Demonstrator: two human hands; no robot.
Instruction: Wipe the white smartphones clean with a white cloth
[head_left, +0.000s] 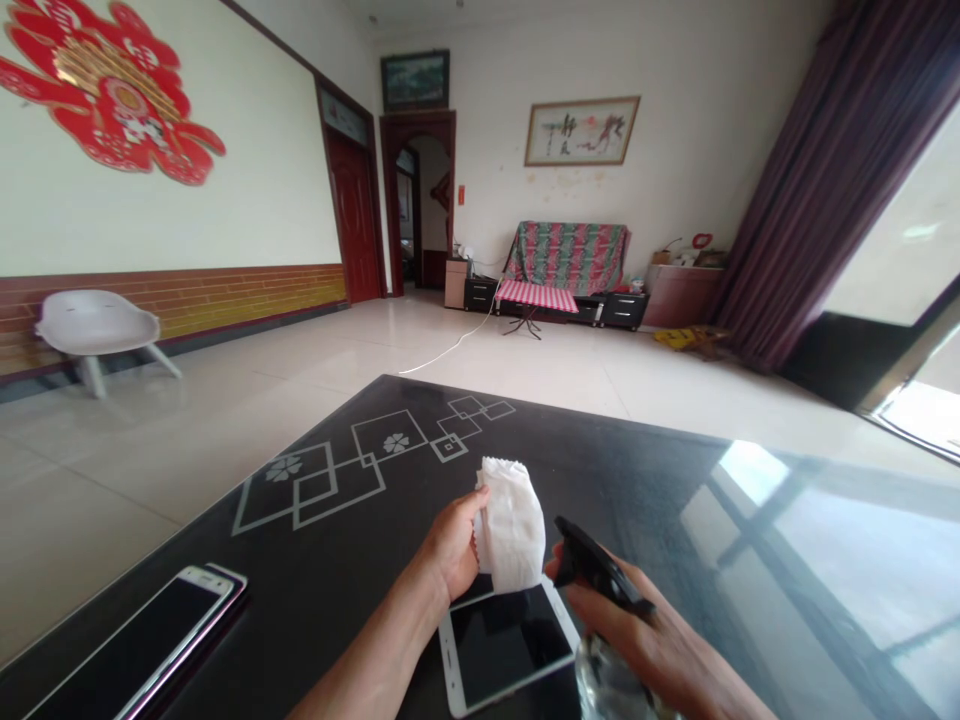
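Note:
My left hand (450, 545) grips a folded white cloth (513, 525) by its left side, the thumb on top, and holds it up above the table. In my right hand (622, 610) is a spray bottle (604, 680) with a black trigger head; its nozzle points left at the cloth. The bottle's clear body shows only in part below the hand. Under the cloth lies a white phone (510, 645) with a dark screen, partly covered by the cloth and my hands.
A second phone (142, 650) rests at the left on the glossy black table (337, 590). Beyond the table's edge are a white chair (97, 325), a small stand with a striped cover (536, 296) and a purple curtain (817, 190).

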